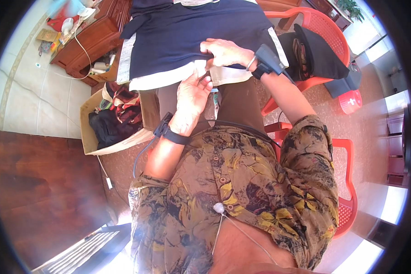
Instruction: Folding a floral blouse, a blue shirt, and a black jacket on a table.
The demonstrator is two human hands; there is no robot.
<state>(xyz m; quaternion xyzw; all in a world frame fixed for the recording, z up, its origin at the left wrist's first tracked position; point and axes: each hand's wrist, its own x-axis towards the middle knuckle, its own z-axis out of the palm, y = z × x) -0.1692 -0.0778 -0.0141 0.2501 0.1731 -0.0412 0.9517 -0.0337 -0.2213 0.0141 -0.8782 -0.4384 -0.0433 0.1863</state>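
Note:
Navy cloth (191, 32), seemingly a garment, lies spread over a table, with a white fabric strip (164, 79) along its near edge. My right hand (227, 53) rests at that edge, its curled fingers gripping the navy cloth near the strip's middle. Just below and left of it, my left hand (193, 94) is raised palm up. Its fingertips reach the white strip, but whether they pinch it is hard to see. Part of the strip is hidden behind both hands. A wrist device (269, 61) is strapped on the right, and a black band (176, 135) circles the left wrist.
A cardboard box (85, 116) of clothes stands at the left, near a wooden cabinet (92, 37) with thread spools beside it. On the right, a red plastic chair (325, 30) bears dark fabric (323, 56). Behind it lies a pink basket (350, 101).

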